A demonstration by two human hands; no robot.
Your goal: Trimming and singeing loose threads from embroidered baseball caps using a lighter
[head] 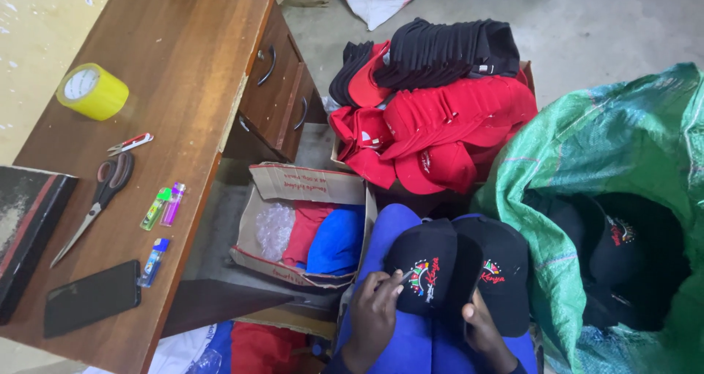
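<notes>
Two black caps lie on my lap, each with colourful embroidery on the front. My left hand (376, 308) pinches a small thin tool against the embroidery of the nearer black cap (433, 268). My right hand (485, 328) holds that cap from below at its right side. The second black cap (502, 260) sits just behind and to the right, partly under the first. I cannot make out what the small tool is.
A green woven sack (587, 161) with more black caps stands at the right. Stacks of red caps (440, 128) and black caps (447, 51) lie ahead. A cardboard box (304, 187) holds blue and red cloth. The wooden desk (183, 59) carries scissors (99, 198), yellow tape (92, 90), lighters (165, 205), a phone (92, 297).
</notes>
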